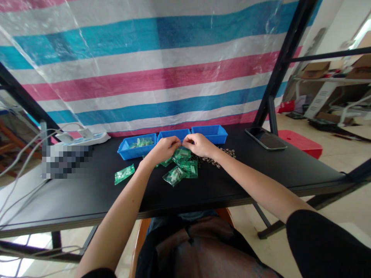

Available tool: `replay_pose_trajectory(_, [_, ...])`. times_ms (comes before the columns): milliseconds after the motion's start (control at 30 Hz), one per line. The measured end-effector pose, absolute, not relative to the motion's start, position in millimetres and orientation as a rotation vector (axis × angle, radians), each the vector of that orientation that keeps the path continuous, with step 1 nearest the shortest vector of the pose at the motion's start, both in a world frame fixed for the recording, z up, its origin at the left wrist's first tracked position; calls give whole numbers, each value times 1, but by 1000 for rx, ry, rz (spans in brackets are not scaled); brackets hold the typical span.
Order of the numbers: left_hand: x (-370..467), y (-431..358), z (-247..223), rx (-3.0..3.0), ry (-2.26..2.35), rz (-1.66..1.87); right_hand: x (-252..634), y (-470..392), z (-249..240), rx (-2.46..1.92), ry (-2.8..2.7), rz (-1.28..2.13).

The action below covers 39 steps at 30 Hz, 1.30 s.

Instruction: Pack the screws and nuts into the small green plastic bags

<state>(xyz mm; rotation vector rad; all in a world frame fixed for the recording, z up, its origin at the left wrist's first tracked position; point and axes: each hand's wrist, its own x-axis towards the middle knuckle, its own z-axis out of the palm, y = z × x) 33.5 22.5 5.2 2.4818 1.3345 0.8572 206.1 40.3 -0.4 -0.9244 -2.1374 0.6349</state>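
My left hand (165, 148) and my right hand (200, 144) meet fingertip to fingertip at the front of the middle blue bin (174, 133). Both have thumb and fingers pinched together; anything between them is too small to make out. Just below them lies a heap of small green-and-clear plastic packets (189, 168) with white and silvery pieces inside. A lone green packet (124, 174) rests to the left of my left forearm. Beside my right wrist, small metal parts (229, 153) are scattered in a loose pile, partly hidden by the hand and forearm.
The left blue bin (124, 154) holds several packets; the right blue bin (218, 139) stands behind my right hand. A phone (266, 139) lies on the black table (226, 189) at right. At left are a power strip (98, 138) and cables. A striped sheet (150, 69) hangs behind.
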Motion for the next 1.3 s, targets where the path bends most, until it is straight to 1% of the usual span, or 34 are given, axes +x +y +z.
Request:
replay_pose_trajectory(100, [34, 21, 7, 2431, 1278, 825, 210, 44, 1, -891, -2067, 992])
replay_pose_trajectory(167, [34, 20, 8, 2403, 1234, 815, 211, 45, 1, -862, -2003, 1164])
replay_pose_trajectory(267, [34, 20, 9, 2371, 1208, 834, 212, 44, 2, -838, -1905, 1305])
replay_pose_trajectory(333, [33, 20, 8, 2356, 1228, 845, 211, 43, 2, -849, -1848, 1313])
replay_pose_trajectory(500, [31, 22, 5, 2355, 1304, 851, 211, 43, 3, -889, -1887, 1176])
replay_pose_trajectory(667, [34, 19, 6, 2358, 1284, 880, 210, 45, 1, -917, -1994, 955])
replay_pose_trajectory(833, [37, 16, 9, 2353, 1292, 960, 207, 43, 2, -942, -2029, 889])
replay_pose_trajectory(933, [36, 17, 10, 2341, 1294, 982, 207, 40, 3, -888, -2070, 741])
replay_pose_trajectory(1000, [34, 19, 10, 2337, 1287, 978, 207, 37, 3, -836, -2099, 651])
replay_pose_trajectory(1100, [33, 20, 10, 2345, 1279, 954, 208, 34, 3, -801, -2132, 614])
replay_pose_trajectory(1300, [34, 19, 10, 2386, 1289, 873, 209, 33, 5, -858, -2234, 501])
